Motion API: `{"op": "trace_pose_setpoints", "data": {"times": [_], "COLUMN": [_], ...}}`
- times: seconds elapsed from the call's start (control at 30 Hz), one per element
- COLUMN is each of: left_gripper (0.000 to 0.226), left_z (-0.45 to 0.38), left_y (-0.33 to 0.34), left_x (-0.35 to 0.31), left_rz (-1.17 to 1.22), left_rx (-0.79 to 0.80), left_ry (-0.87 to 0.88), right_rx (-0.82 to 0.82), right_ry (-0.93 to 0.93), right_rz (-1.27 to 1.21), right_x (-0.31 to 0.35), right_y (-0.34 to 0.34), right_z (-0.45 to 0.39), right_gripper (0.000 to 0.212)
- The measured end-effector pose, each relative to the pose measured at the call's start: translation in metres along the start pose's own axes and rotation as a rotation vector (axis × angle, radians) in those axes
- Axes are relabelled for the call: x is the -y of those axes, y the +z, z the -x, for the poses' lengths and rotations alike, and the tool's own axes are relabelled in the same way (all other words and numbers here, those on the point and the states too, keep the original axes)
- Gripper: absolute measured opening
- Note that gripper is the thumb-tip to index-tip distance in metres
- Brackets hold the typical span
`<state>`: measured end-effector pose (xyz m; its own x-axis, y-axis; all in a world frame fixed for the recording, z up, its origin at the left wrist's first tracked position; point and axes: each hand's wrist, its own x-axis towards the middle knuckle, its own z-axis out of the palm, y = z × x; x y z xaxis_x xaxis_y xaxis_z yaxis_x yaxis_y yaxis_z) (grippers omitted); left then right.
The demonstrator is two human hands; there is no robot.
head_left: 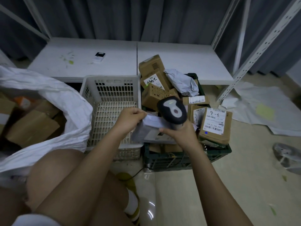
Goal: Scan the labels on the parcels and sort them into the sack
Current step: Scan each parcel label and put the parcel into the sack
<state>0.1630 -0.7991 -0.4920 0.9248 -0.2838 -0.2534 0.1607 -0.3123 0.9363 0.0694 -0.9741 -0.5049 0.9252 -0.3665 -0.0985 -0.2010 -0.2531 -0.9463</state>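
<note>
While right hand (179, 132) grips scanner (172, 111), box label (215, 119) reads, seemingly, "3-3".

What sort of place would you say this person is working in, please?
Probably a parcel sorting room or small depot: a crate heaped with labelled boxes, a scanner in the right hand, a white sack holding parcels, bare metal shelving.

Your scanner (173, 111) covers part of the gray bag (146, 128) you hold, so its label cannot be read. The sack (48, 95) is cut off at the left edge. Print on the boxes (215, 123) is too small to read. The thing at the right edge (288, 156) is blurry.
</note>
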Motion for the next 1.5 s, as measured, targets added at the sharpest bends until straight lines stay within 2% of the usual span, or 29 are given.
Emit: {"op": "trace_pose_setpoints", "data": {"times": [0.07, 0.2, 0.23, 0.3, 0.37, 0.43, 0.5, 0.6, 0.7, 0.77, 0.93, 1.07, 1.1, 1.23, 1.33, 1.43, 1.5], "left_gripper": [0.022, 0.012, 0.005, 0.021, 0.031, 0.025, 0.020, 0.016, 0.034, 0.043, 0.055, 0.062, 0.061, 0.029, 0.030, 0.037, 0.038], "left_z": [0.001, 0.004, 0.004, 0.004, 0.005, 0.004, 0.002, -0.002, 0.001, 0.003, 0.006, 0.006, 0.004, 0.001, 0.000, -0.004, -0.006], "left_y": [-0.001, -0.001, -0.003, -0.006, -0.007, -0.007, -0.007, -0.011, -0.014, -0.013, -0.014, -0.017, -0.017, -0.023, -0.027, -0.027, -0.025], "left_x": [0.006, 0.016, 0.018, 0.023, 0.029, 0.037, 0.044, 0.049, 0.052, 0.052, 0.049, 0.051, 0.052, 0.051, 0.052, 0.062, 0.067], "left_rz": [0.026, 0.065, 0.012, -0.215, -0.322, -0.316, -0.269, -0.012, 0.250, 0.327, 0.242, 0.197, 0.194, 0.210, 0.214, 0.137, 0.090], "left_rx": [-0.001, -0.009, 0.012, 0.073, 0.102, 0.080, 0.064, 0.050, 0.111, 0.177, 0.227, 0.180, 0.146, 0.032, -0.012, -0.082, -0.117], "left_ry": [-0.012, 0.031, 0.086, 0.228, 0.291, 0.232, 0.101, -0.125, -0.269, -0.307, -0.286, -0.239, -0.215, -0.129, -0.129, -0.153, -0.162], "right_rx": [0.084, 0.094, 0.089, 0.074, 0.044, -0.063, -0.252, -0.405, -0.376, -0.326, -0.307, -0.284, -0.282, -0.236, -0.223, -0.275, -0.221], "right_ry": [-0.008, -0.028, -0.030, -0.024, 0.008, 0.041, 0.091, 0.158, 0.202, 0.227, 0.236, 0.202, 0.184, 0.161, 0.156, 0.124, 0.125], "right_rz": [0.154, 0.275, 0.274, 0.242, 0.189, 0.107, -0.016, -0.173, -0.224, -0.249, -0.289, -0.265, -0.248, -0.178, -0.171, -0.220, -0.245], "right_x": [-0.002, 0.003, 0.005, 0.007, 0.006, 0.001, -0.003, -0.006, -0.009, -0.012, -0.019, -0.018, -0.017, -0.010, -0.004, 0.003, 0.012], "right_y": [0.004, 0.009, 0.010, 0.011, 0.012, 0.013, 0.011, 0.007, 0.009, 0.018, 0.039, 0.044, 0.044, 0.040, 0.033, 0.029, 0.026], "right_z": [-0.010, -0.027, -0.029, -0.032, -0.031, -0.027, -0.020, -0.006, 0.009, 0.012, 0.006, 0.005, 0.006, 0.004, 0.007, 0.015, 0.023], "right_gripper": [0.057, 0.056, 0.057, 0.056, 0.055, 0.051, 0.052, 0.059, 0.045, 0.037, 0.059, 0.044, 0.044, 0.058, 0.051, 0.034, 0.026]}}
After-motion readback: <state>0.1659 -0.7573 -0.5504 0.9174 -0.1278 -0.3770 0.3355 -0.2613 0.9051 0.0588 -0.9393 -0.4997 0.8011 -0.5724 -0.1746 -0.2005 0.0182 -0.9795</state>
